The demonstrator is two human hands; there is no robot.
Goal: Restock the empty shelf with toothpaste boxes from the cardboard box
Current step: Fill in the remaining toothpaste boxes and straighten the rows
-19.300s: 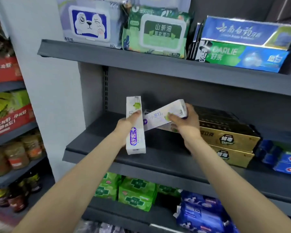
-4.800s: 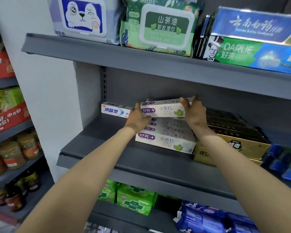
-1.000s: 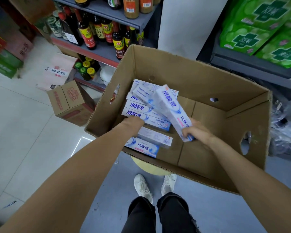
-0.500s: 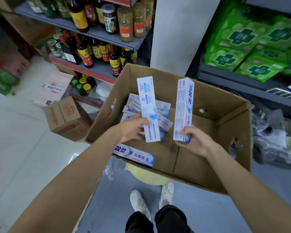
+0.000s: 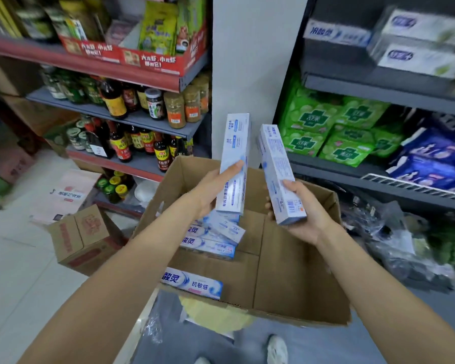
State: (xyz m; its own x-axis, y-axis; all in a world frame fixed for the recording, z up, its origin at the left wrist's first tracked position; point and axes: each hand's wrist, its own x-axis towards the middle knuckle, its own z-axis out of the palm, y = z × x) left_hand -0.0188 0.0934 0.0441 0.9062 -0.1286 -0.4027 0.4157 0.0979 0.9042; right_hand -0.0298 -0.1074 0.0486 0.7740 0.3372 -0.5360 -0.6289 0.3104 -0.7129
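We hold one long white-and-blue toothpaste box (image 5: 233, 164) standing tall in our left hand (image 5: 216, 187) and another (image 5: 280, 174) in our right hand (image 5: 304, 214), fingers wrapped round each, above the brown cardboard box (image 5: 286, 279), with the grey shelf (image 5: 378, 94) up on our right.

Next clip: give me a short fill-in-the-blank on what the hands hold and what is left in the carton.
1. Each hand holds one toothpaste box, so together they hold ____ boxes.
2. The left hand holds its white-and-blue box standing ____.
3. The box in the right hand shows a ____ near its lower end.
4. More toothpaste boxes lie inside the ____ box.

Missing words: two; upright; barcode; cardboard
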